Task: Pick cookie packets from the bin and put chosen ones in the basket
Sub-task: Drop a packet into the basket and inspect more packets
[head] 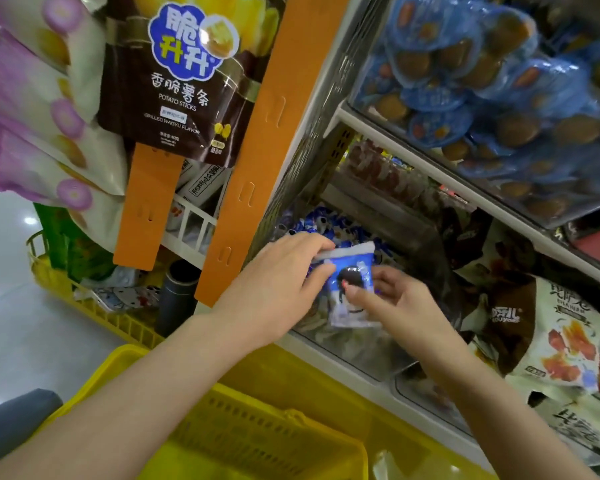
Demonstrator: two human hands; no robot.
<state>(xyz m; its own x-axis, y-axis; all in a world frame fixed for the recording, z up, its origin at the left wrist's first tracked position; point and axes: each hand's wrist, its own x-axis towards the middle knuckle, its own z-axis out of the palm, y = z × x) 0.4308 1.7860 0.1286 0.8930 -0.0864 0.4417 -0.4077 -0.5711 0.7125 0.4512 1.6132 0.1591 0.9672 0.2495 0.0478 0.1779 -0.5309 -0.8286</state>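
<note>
A small blue and white cookie packet (352, 282) is held over the clear bin (340, 355) by both hands. My left hand (281, 282) pinches its upper left edge between thumb and fingers. My right hand (395, 299) pinches its lower right side. Behind the packet, several more blue and white packets (309, 225) lie piled in the bin. The yellow basket (257, 434) sits directly below my forearms, at the bottom centre.
An orange display strip (274, 133) with hanging potato stick bags (181, 81) stands left of the bin. Blue wrapped snacks (482, 81) fill the shelf above. Brown and white snack bags (551, 334) lie to the right. A second yellow basket (94, 296) stands on the floor, left.
</note>
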